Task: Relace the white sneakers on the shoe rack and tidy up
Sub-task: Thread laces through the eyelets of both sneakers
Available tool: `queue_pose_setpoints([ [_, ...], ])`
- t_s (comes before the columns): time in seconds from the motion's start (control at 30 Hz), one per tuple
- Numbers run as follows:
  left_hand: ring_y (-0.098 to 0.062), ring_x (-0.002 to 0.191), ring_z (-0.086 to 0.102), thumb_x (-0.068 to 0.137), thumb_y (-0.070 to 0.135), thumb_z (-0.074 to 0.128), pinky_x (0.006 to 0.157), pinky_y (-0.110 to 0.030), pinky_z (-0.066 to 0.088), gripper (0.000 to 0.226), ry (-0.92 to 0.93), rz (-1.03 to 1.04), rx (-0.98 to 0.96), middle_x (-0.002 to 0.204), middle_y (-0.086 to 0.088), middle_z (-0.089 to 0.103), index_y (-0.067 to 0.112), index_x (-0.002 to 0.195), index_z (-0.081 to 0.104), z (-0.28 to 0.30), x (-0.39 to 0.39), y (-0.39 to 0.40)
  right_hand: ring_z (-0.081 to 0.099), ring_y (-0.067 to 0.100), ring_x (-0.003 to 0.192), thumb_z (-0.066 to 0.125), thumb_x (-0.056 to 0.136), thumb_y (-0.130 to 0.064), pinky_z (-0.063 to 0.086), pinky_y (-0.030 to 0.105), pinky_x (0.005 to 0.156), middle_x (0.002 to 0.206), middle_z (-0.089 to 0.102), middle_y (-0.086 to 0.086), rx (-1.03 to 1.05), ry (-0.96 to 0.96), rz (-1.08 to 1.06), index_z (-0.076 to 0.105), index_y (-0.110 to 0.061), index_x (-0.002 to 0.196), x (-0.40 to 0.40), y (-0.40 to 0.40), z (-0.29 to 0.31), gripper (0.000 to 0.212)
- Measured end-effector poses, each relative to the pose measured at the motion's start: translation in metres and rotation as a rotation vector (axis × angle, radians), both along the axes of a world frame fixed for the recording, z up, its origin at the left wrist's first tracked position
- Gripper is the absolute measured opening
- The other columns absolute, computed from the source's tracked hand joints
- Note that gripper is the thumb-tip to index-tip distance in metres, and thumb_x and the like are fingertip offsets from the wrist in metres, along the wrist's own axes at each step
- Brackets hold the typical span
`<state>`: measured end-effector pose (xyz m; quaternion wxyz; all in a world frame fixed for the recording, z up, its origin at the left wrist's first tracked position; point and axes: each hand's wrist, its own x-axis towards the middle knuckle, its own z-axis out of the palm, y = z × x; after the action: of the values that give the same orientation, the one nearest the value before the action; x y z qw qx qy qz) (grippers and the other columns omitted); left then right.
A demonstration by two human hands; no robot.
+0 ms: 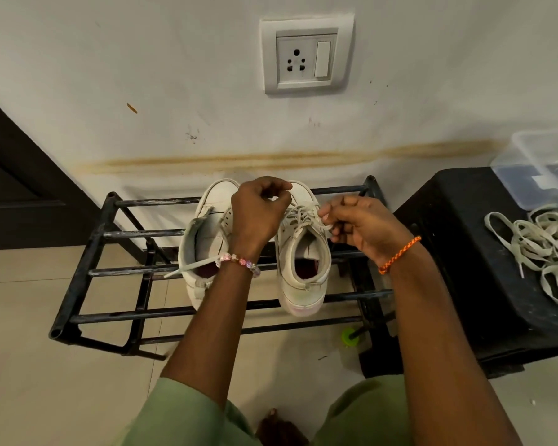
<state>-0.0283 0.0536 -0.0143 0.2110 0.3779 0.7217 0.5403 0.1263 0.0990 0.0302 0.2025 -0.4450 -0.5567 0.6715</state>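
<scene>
My one camera is sitting on my head, looking forward and steeply down over my own forearms. It is facing the wall (pixel 142 75), with the socket plate (pixel 307 53) filling the upper centre of the frame. It is hanging close above the shoe rack (pixel 87 272) at mid-frame, the floor (pixel 29 365) is spreading across the lower left, and my green sleeves are edging the bottom.

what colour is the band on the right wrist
Orange, a braided band on the right wrist, clear in the head view.
</scene>
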Motion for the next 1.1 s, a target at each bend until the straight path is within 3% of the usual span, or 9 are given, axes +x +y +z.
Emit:
queue_pose_setpoints([
  [0.13,0.005,0.071,0.062,0.082,0.012,0.071,0.064,0.0,0.044,0.011,0.114,0.053,0.008,0.08,0.006,0.07,0.013,0.091,0.075,-0.006,0.001,0.002,0.05,0.011,0.057,0.051,0.086,0.007,0.047,0.02,0.054,0.068,0.06,0.005,0.005,-0.042,0.055,0.063,-0.004,0.072,0.008,0.001,0.0,0.022],
  [0.4,-0.004,0.068,0.063,0.085,0.015,0.066,0.063,0.001,0.04,0.013,0.263,0.076,0.004,0.084,-0.001,0.074,0.01,0.093,0.075,-0.009,0.001,0.003,0.054,0.015,0.062,0.053,0.082,0.011,0.048,0.021,0.056,0.071,0.062,0.009,0.012,-0.087,0.18,0.063,-0.007,0.066,0.017,0.0,-0.004,0.025],
  [0.47,-0.005,0.069,0.063,0.085,0.013,0.066,0.065,-0.001,0.043,0.013,0.275,0.07,0.007,0.084,-0.001,0.073,0.01,0.094,0.075,-0.009,0.001,0.002,0.055,0.017,0.065,0.053,0.081,0.012,0.048,0.023,0.059,0.072,0.062,0.01,0.024,-0.083,0.189,0.062,-0.006,0.065,0.018,-0.001,-0.004,0.026],
  [0.6,-0.009,0.073,0.066,0.085,0.012,0.065,0.075,-0.022,0.053,0.013,0.299,0.065,0.014,0.085,-0.004,0.074,0.009,0.094,0.075,-0.009,0.001,0.005,0.056,0.016,0.069,0.054,0.082,0.012,0.049,0.021,0.06,0.073,0.063,0.008,0.097,-0.062,0.24,0.063,-0.008,0.066,0.022,-0.003,-0.003,0.027],
  [0.8,-0.01,0.075,0.066,0.084,0.015,0.067,0.074,-0.016,0.048,0.014,0.315,0.063,-0.035,0.087,-0.004,0.075,0.011,0.094,0.076,-0.014,-0.002,0.013,0.058,0.013,0.072,0.054,0.082,0.014,0.05,0.016,0.064,0.074,0.063,0.006,0.251,-0.043,0.361,0.065,-0.009,0.07,0.027,-0.011,-0.006,0.028],
  [0.97,-0.016,0.078,0.069,0.083,0.012,0.066,0.077,-0.018,0.048,0.016,0.328,0.089,-0.031,0.088,-0.007,0.075,0.009,0.094,0.076,-0.017,0.001,0.013,0.06,0.023,0.085,0.052,0.081,0.019,0.052,0.032,0.084,0.078,0.061,0.004,0.374,-0.041,0.421,0.064,-0.014,0.065,0.027,-0.018,-0.008,0.038],
  [1.1,-0.017,0.081,0.069,0.082,0.013,0.065,0.076,-0.016,0.043,0.017,0.33,0.101,-0.062,0.09,-0.007,0.075,0.01,0.094,0.077,-0.018,0.001,0.014,0.052,0.0,0.073,0.05,0.08,0.019,0.045,0.013,0.078,0.075,0.051,-0.004,0.486,-0.136,0.43,0.059,-0.021,0.056,0.024,-0.027,-0.01,0.048],
])
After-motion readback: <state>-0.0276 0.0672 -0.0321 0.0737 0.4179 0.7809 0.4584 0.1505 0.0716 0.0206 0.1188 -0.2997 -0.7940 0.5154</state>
